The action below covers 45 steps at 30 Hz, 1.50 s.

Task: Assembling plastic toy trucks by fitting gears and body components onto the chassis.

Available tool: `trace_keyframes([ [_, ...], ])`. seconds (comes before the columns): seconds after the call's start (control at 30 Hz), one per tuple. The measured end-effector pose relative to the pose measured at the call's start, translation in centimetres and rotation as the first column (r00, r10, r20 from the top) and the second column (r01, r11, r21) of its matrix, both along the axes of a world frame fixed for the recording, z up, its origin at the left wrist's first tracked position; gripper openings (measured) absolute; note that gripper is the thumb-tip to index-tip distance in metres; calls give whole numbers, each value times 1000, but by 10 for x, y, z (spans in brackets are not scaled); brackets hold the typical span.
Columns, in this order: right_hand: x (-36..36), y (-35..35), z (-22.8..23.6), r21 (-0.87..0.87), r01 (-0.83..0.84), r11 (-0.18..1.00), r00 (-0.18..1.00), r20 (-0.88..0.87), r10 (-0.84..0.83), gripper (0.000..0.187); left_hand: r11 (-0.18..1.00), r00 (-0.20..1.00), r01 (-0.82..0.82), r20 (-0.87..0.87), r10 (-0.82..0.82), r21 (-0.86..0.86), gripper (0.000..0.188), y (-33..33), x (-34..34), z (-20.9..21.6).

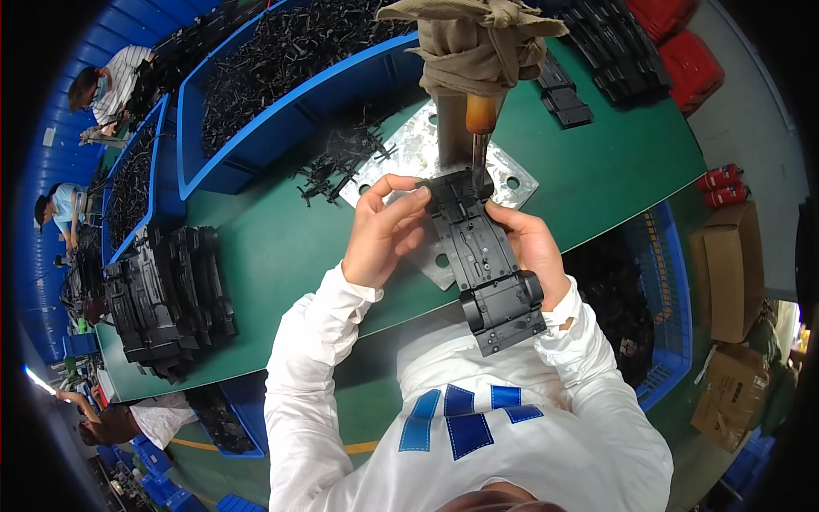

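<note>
A long black plastic chassis plate (482, 247) with wheel-arch shapes at its near end lies tilted between my hands, its far end under a vertical metal driver shaft (479, 155) with an orange-brown collar. My right hand (536, 247) grips the plate's right edge, thumb on the top side and the other fingers mostly hidden below. At the far left corner, my left hand (388, 226) has its thumb and forefinger closed on the plate's edge, the other fingers curled. Beneath the far end is a silvery metal base plate (409, 154) with round holes.
Loose small black parts (337, 162) lie left of the base plate, before a large blue bin (281, 124) of similar parts. Stacked black plates stand at the left (166, 299) and far right (618, 51). A cloth-wrapped tool head (482, 51) hangs overhead. A blue crate (674, 299) stands right.
</note>
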State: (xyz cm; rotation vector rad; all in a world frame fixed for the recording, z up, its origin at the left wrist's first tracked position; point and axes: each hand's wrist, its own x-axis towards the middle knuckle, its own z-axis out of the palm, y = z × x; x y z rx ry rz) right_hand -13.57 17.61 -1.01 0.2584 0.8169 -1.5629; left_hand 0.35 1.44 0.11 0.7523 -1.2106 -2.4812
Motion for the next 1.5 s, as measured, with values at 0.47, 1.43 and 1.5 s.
trace_keyframes([
  [0.47,0,0,6,-6,-3,1000,1000,28,3,25,1000,1000,-9,-1,9,1,18,0,-1,-1],
  [1.43,2,-2,8,18,18,1000,1000,16,-18,33,1000,1000,-1,3,1,27,18,-1,0,-1],
  [1.5,2,-2,8,15,20,1000,1000,21,-21,32,1000,1000,-7,1,7,28,18,-1,0,-1],
])
